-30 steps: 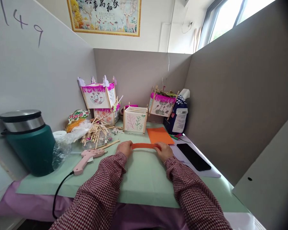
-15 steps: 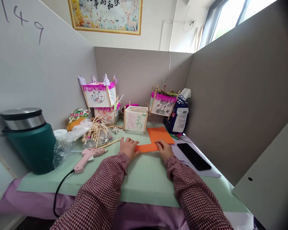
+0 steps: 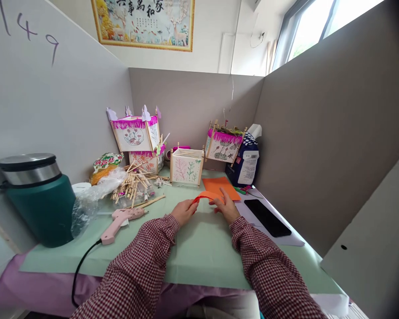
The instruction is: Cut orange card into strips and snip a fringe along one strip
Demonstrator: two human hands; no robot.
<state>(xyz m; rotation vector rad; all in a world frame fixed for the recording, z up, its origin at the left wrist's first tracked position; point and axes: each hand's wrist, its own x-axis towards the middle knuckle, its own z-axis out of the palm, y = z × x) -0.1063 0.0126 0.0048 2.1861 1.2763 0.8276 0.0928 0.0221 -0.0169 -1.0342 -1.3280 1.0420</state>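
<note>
An orange paper strip (image 3: 206, 195) is bowed upward between my two hands, off the mat. My left hand (image 3: 184, 212) pinches its left end between thumb and fingers. At the strip's right end, my right hand (image 3: 228, 209) has it between the thumb and the fingers, the index finger raised. Behind the right hand a larger orange paper sheet (image 3: 228, 186) lies flat. Beyond the strip stands a small white paper lantern (image 3: 186, 167) with stick corners and drawn plants.
A pink glue gun (image 3: 121, 219) lies left, near bamboo sticks (image 3: 133, 184) and a green flask (image 3: 36, 204). Decorated lanterns (image 3: 136, 133) stand at the back left, another lantern (image 3: 224, 144) at the back right. A black phone (image 3: 267, 217) lies right.
The orange strip was flat on the mat beside the sheet; now it is lifted and curved. My left hand has turned to pinch its end, and my right index finger has risen.
</note>
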